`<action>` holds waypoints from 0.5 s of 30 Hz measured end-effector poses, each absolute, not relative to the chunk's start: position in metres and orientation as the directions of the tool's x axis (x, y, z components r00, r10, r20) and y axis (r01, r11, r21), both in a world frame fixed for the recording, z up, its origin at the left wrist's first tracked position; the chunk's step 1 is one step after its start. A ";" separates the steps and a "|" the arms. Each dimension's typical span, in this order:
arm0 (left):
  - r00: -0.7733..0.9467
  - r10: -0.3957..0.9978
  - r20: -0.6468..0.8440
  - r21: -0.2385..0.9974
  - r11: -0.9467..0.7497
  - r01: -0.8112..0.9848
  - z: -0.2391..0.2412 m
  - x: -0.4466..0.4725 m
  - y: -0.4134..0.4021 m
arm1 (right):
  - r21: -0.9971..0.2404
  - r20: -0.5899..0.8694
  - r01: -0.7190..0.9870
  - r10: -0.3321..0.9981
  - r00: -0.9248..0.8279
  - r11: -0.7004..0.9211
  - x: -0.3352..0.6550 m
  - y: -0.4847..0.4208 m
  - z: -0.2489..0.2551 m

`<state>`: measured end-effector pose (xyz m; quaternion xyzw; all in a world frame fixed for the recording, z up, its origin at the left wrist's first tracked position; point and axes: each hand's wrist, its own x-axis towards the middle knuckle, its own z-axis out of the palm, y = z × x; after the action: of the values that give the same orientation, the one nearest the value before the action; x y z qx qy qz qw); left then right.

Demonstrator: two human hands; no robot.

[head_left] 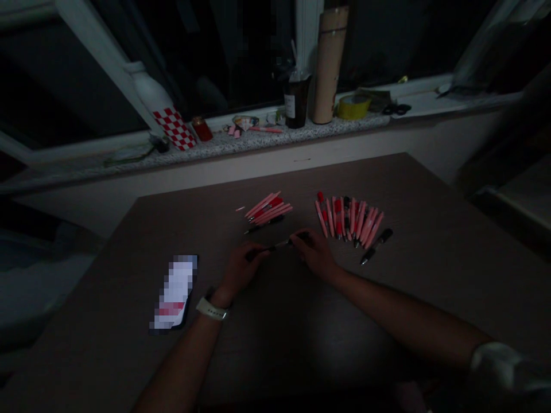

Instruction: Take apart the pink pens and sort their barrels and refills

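Observation:
In a dim room, my left hand (241,269) and my right hand (314,252) hold the two ends of one dark pen (278,245) just above the brown table (387,183). A watch is on my left wrist. A small heap of pink and red pens (269,209) lies beyond my left hand. A fanned row of several pink and red pens (350,221) lies beyond my right hand, with a single black pen (376,245) at its right end.
A phone (174,295) lies on the table to the left of my left arm. The windowsill behind carries a red-checked white bottle (166,112), a dark cup (296,103), a tall cardboard tube (329,63), a yellow tape roll (353,106) and scissors (398,109).

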<state>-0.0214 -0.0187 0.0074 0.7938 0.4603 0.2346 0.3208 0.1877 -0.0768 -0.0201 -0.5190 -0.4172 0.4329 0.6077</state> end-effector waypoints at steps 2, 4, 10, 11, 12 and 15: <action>0.488 0.871 0.052 0.731 -0.366 0.576 0.010 -0.023 -0.017 | -0.988 0.068 -0.115 0.965 0.253 0.100 0.188 -0.077 -0.021; 0.522 0.852 0.035 0.732 -0.378 0.567 0.014 -0.024 -0.016 | -0.986 0.084 -0.121 0.967 0.239 0.115 0.188 -0.078 -0.022; 0.568 0.823 -0.003 0.739 -0.381 0.556 0.014 -0.026 -0.014 | -0.990 0.115 -0.056 0.964 0.242 0.132 0.187 -0.080 -0.019; 0.560 0.828 -0.008 0.736 -0.374 0.564 0.014 -0.025 -0.015 | -0.991 0.111 -0.045 0.963 0.246 0.125 0.186 -0.080 -0.019; 0.551 0.835 -0.014 0.733 -0.366 0.573 0.013 -0.024 -0.016 | -0.993 0.104 -0.034 0.962 0.254 0.116 0.186 -0.080 -0.018; 0.508 0.861 0.007 0.736 -0.348 0.580 0.011 -0.022 -0.018 | -0.995 0.087 -0.019 0.950 0.299 0.097 0.186 -0.079 -0.016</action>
<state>-0.0216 -0.0177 0.0114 0.7958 0.4529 0.2021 0.3476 0.1860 -0.0789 -0.0160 -0.5373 -0.4332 0.4036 0.6007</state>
